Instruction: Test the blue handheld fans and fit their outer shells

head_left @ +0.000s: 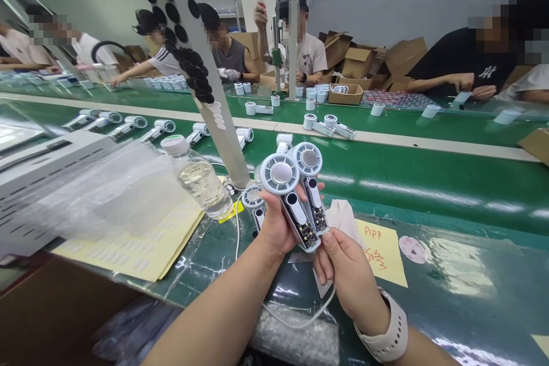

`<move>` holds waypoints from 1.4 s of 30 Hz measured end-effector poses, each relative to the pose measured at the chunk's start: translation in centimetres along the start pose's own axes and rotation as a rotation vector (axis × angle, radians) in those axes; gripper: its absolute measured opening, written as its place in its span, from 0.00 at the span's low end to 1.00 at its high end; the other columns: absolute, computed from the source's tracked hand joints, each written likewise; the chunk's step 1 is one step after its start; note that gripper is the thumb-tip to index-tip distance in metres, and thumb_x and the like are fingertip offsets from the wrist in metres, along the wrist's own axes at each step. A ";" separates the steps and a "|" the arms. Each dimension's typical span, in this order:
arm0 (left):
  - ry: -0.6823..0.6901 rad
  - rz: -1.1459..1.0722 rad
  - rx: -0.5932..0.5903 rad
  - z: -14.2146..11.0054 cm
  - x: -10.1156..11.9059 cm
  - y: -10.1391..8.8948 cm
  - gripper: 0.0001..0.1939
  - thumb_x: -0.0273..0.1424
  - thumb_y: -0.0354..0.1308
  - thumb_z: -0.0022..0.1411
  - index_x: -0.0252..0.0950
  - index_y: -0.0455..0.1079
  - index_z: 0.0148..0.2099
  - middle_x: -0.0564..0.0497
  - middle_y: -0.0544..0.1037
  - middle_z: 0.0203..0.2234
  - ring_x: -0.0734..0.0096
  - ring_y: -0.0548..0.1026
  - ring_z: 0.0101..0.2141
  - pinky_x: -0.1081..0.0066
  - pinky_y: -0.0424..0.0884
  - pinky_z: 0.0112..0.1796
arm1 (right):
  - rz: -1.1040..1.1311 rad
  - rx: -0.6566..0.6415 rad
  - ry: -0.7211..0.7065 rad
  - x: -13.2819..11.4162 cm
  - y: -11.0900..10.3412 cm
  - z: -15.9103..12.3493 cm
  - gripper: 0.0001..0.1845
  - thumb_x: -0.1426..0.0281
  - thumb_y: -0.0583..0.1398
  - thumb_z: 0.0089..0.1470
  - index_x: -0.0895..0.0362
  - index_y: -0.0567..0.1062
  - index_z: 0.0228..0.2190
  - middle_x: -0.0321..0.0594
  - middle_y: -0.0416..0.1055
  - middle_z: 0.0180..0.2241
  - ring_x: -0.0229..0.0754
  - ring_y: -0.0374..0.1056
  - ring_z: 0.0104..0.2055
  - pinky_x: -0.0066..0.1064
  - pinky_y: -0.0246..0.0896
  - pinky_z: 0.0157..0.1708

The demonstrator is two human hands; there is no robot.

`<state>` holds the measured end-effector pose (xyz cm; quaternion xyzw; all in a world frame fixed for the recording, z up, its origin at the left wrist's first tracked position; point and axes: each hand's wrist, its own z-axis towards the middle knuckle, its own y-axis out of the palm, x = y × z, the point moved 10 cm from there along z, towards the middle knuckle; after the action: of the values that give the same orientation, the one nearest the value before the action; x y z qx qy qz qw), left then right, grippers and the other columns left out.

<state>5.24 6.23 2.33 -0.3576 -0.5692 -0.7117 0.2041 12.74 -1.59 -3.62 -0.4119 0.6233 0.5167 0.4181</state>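
Observation:
Two pale blue handheld fans, a nearer one point(281, 174) and one just behind it point(309, 159), stand side by side in my left hand point(274, 226). Their handles have no cover over the lower part, so dark circuit boards show. My left fingers wrap round the handles from behind. At the bottom end of the rear fan's handle, my right hand point(343, 263) is closed in a pinch. From under it a white cable point(319, 314) loops down and left; its plug is hidden by my fingers. Another fan point(253, 197) stands left of my left hand.
A slanted metal post point(229, 143) bearing black and white stickers rises ahead. Left are a plastic bottle point(201, 183) and yellow sticker sheets point(171, 251). A handwritten yellow note point(384, 251) lies right. Beyond, a green conveyor point(407, 177) carries several fans, with co-workers behind it.

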 end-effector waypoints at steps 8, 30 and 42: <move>-0.052 -0.101 0.009 0.5 -0.2 -0.5 0.35 0.66 0.61 0.42 0.38 0.70 0.30 0.45 0.81 0.38 0.49 0.76 0.50 0.59 0.76 0.46 | -0.255 -0.047 -0.166 -2.4 -0.8 0.4 0.25 0.48 0.56 0.61 0.54 0.69 0.24 0.38 0.69 0.27 0.41 0.65 0.31 0.32 0.61 0.34; -0.308 0.120 -0.122 -0.6 -3.4 0.7 0.22 0.35 0.73 0.46 0.37 0.67 0.40 0.53 0.75 0.33 0.70 0.74 0.33 0.70 0.70 0.34 | 0.168 0.097 -0.118 -4.6 -5.6 2.0 0.21 0.57 0.72 0.46 0.53 0.74 0.39 0.35 0.74 0.34 0.39 0.69 0.35 0.31 0.67 0.36; -0.240 0.104 -0.323 -1.1 -2.8 2.7 0.22 0.30 0.65 0.51 0.38 0.63 0.48 0.56 0.72 0.31 0.72 0.73 0.28 0.68 0.71 0.31 | 0.172 -0.073 -0.143 -5.6 -3.8 1.2 0.17 0.61 0.69 0.51 0.52 0.74 0.40 0.37 0.74 0.36 0.39 0.70 0.34 0.34 0.69 0.37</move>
<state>8.66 4.12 1.90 -0.4969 -0.4485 -0.7345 0.1113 18.16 -0.41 0.42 -0.3339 0.6056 0.6012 0.4005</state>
